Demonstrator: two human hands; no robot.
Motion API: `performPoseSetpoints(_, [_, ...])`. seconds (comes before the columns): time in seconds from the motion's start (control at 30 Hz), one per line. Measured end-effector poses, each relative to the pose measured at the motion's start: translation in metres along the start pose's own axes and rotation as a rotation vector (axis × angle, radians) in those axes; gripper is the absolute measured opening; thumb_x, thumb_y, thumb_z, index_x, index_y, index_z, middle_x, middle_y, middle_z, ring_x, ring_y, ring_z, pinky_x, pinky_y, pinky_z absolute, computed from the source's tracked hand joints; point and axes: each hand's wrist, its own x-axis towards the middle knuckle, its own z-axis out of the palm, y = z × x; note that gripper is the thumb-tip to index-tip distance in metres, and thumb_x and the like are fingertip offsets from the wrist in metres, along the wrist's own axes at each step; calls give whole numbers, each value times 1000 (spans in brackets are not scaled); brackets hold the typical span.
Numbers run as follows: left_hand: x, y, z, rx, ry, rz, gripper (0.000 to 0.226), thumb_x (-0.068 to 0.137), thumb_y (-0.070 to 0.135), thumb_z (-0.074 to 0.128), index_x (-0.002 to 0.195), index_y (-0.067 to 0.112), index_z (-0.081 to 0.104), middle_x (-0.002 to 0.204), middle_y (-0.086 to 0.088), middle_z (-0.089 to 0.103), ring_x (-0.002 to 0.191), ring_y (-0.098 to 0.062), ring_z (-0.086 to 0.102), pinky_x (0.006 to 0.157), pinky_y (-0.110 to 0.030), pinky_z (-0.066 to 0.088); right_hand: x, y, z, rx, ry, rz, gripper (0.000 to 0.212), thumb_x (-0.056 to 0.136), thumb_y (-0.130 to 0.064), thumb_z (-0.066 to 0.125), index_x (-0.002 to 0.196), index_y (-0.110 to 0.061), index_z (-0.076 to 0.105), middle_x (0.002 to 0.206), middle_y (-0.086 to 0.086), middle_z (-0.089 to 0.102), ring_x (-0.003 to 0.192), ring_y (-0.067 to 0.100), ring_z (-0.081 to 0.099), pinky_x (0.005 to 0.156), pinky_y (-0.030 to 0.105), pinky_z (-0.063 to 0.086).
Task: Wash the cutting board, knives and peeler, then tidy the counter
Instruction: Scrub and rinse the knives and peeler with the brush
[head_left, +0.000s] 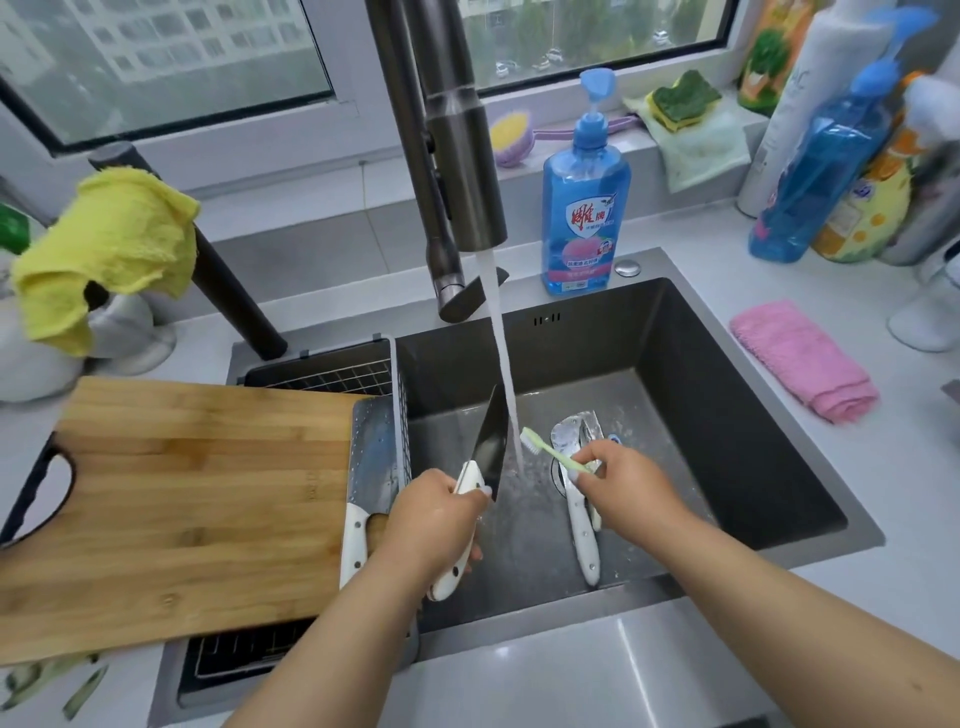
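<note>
Knife (488, 447) — left hand's (436, 512) grip

your cutting board (176, 514) lies left of the sink (737, 415), over the rack (322, 376), with a cleaver (371, 467) on its right edge. another knife (582, 519) lies in the sink. behind it stands the soap bottle (584, 208); a folded towel (802, 361) lies on the counter (914, 467) to the right.

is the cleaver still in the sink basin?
No, the cleaver lies on the cutting board left of the sink, its blade over the rack's edge.
</note>
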Motion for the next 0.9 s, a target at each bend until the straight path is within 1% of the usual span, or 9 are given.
performPoseSetpoints(0.07, [0,0,-2,17,11,8,19,92,29,59,96,11,54,80,-16,70,56,-22,66,55,-32,55,-2,-2,1,-15,-9,-3,6,88,-38,57,88,-33,61,70,3,65,68,22,64,68,40,56])
performPoseSetpoints(0.2, [0,-2,-7,-10,51,30,24,90,31,61,92,7,56,73,-13,70,59,-26,70,58,-39,58,-4,-4,0,-28,-2,-6,5,89,-37,57,86,-35,59,74,4,65,67,23,65,66,39,55])
performPoseSetpoints(0.37, [-14,-5,-25,-178,118,29,21,90,27,64,91,8,54,74,-16,70,55,-25,67,53,-36,55,-5,-7,-1,-35,-19,-4,5,90,-36,56,88,-34,59,74,4,66,71,25,65,67,39,55])
performPoseSetpoints(0.5, [-35,-12,-54,-323,296,52,15,89,21,67,89,8,59,72,-13,71,55,-23,66,53,-33,52,-3,-8,1,-63,-19,-15,5,90,-36,57,88,-33,59,72,2,65,67,23,65,64,38,55])
performPoseSetpoints(0.57, [-42,-21,-71,-308,417,55,13,88,23,67,85,12,63,70,-7,71,56,-19,66,51,-31,48,-2,-9,1,-82,-17,-21,5,89,-38,57,88,-33,59,72,0,65,64,22,65,62,36,53])
performPoseSetpoints(0.63, [-41,-34,-87,-284,492,36,16,86,28,68,80,14,66,66,-3,69,55,-19,62,53,-29,43,-1,-10,1,-96,-20,-20,5,90,-37,57,89,-32,59,72,0,66,64,21,65,61,34,52])
performPoseSetpoints(0.73, [-29,-51,-101,-278,512,-28,21,83,31,71,74,12,67,66,-7,65,62,-25,58,60,-34,42,0,-12,2,-108,-27,-17,5,90,-36,56,91,-32,60,74,0,66,66,21,65,64,36,53])
performPoseSetpoints(0.83, [-10,-63,-100,-226,485,-81,17,82,28,72,73,14,69,70,-6,69,69,-28,65,61,-33,45,1,-14,3,-109,-33,-19,5,90,-36,56,90,-32,60,74,1,67,66,22,65,65,37,54])
performPoseSetpoints(0.9, [2,-71,-95,-189,452,-96,16,82,28,72,73,15,70,71,-6,71,74,-28,67,66,-36,50,1,-14,5,-111,-35,-14,5,90,-36,56,89,-32,59,72,1,67,65,22,66,65,37,55])
